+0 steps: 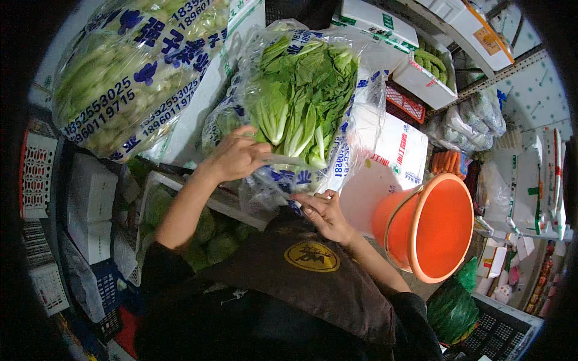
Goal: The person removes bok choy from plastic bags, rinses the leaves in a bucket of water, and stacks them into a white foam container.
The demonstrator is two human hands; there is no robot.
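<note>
In front of me lies an open clear plastic bag [345, 155] with blue printing. It holds leafy green lettuce [311, 85], pale stem ends towards me. At the bag's near left rim is my left hand [237, 155], its fingers bent on the thin plastic film. My right hand [327, 214] pinches the film's near edge between thumb and fingers, close to my dark apron [253, 270]. Part of the film stretches across the stem ends between both hands. To the right of my right hand stands an orange bucket [440, 230] with a handle.
A large filled bag of pale green vegetables [108, 104] rests at the upper left. White foam boxes [402, 140] stand beyond the bucket; one foam box [426, 74] holds bumpy green gourds. Bagged carrots [448, 163] sit behind the bucket. Crates [38, 173] line the left side.
</note>
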